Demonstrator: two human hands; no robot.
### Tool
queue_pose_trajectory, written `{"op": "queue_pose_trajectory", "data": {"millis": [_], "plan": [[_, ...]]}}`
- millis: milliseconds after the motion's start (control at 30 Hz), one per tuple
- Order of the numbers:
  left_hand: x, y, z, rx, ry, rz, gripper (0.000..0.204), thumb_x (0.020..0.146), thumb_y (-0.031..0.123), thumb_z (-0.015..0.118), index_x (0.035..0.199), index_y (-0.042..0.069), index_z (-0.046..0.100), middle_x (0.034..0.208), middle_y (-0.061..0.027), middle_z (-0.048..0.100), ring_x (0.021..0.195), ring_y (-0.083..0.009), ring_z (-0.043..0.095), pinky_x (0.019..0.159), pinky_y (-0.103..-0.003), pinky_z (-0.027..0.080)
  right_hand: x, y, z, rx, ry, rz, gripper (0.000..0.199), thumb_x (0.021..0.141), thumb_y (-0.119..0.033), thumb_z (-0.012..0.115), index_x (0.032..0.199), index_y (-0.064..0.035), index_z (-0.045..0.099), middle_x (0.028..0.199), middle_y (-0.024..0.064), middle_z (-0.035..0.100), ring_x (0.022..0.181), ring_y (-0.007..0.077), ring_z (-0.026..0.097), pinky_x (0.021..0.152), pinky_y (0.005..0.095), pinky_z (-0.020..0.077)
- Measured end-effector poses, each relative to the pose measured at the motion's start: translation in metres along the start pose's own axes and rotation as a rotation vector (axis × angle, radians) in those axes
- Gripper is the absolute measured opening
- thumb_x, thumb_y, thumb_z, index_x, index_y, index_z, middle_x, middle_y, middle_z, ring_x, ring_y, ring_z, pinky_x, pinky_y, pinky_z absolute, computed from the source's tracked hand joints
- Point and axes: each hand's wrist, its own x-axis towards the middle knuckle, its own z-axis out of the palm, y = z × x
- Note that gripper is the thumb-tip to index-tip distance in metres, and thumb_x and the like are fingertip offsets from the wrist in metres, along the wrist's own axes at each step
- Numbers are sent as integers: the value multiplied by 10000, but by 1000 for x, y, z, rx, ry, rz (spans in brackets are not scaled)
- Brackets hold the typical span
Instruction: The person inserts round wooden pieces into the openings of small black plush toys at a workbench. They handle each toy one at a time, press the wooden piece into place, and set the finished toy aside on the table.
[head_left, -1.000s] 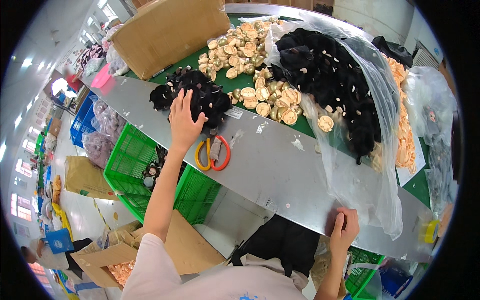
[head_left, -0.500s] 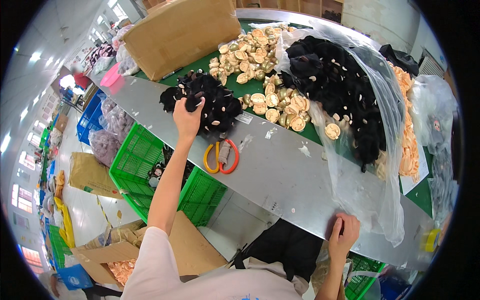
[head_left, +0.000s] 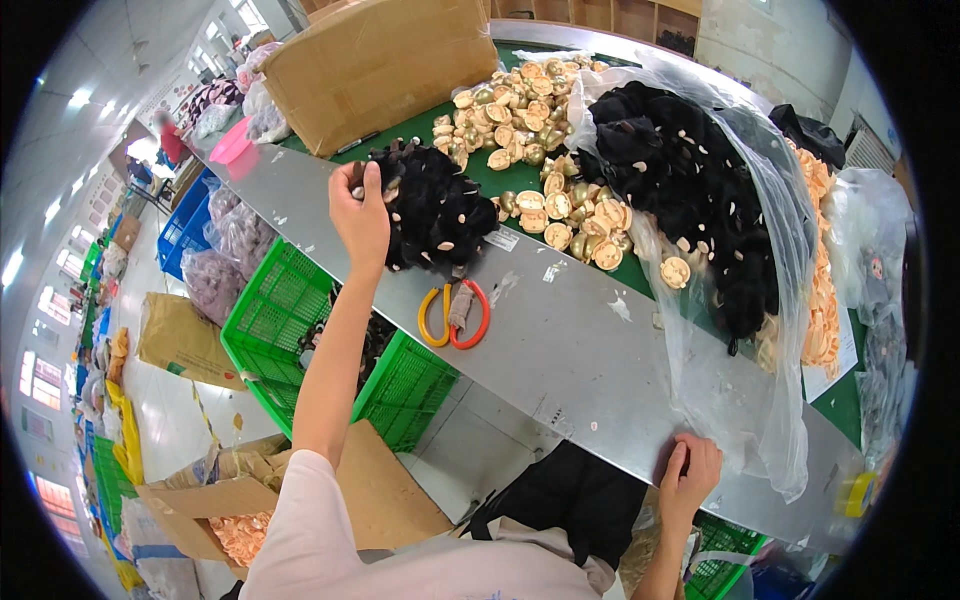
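My left hand (head_left: 360,222) is at the left side of a heap of black plush pieces (head_left: 435,205) with small pale bits on them. Its fingers are curled and the thumb points up; what lies inside them is mostly hidden. My right hand (head_left: 690,474) rests loosely closed on the near edge of the grey metal table (head_left: 560,345), nothing visible in it. Just below the heap lie scissors (head_left: 455,313) with one yellow and one red handle loop and wrapping at the middle. Right of the heap are many gold and beige round shell-like parts (head_left: 530,112).
A large cardboard box (head_left: 380,75) stands behind the heap. A clear plastic bag (head_left: 790,400) spills more black plush pieces (head_left: 690,190) on the right. Peach-coloured pieces (head_left: 822,300) lie beyond it. Green crates (head_left: 265,315) and an open carton (head_left: 390,490) sit below the table edge.
My left hand has moved from on top of the black heap to its left side, and the heap's left edge is drawn in. The right hand stays put. The view has shifted slightly.
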Motion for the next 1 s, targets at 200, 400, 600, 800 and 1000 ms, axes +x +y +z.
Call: {"op": "queue_pose_trajectory", "data": {"millis": [200,400,600,800,1000], "plan": [[-10,-42,25,461,-556,379,419,852,222,695,1214,36,595,1276,-157,583,1193,-354,547,1014,-442,427,0,-1,1,3,15,-5,72,883,-70,582,903,-32,639,811,112,584,759,307,532,724,409,397],[-31,-33,22,491,-476,388,638,875,331,679,1412,43,488,1466,-157,479,1368,-340,423,1130,-462,306,1,-2,1,7,16,-13,70,871,-63,584,901,-36,641,797,109,571,741,304,519,710,410,392],[-39,32,54,284,-586,635,573,845,219,680,1356,21,513,1370,-187,560,1284,-341,511,1072,-445,372,0,4,-1,-31,34,-18,66,861,-59,588,896,-41,641,781,109,560,726,309,517,698,413,387],[-60,5,124,301,-858,527,519,832,197,691,1308,33,565,1311,-182,592,1215,-349,548,1013,-439,440,3,-1,1,4,-2,23,71,869,-67,580,874,-26,638,788,125,586,725,325,533,706,423,397],[-75,-17,161,592,-921,341,557,796,231,706,1299,43,558,1177,-159,626,1150,-347,580,929,-473,456,4,2,0,2,10,7,67,833,-52,612,889,-28,639,755,99,562,699,300,522,685,408,383]]}}
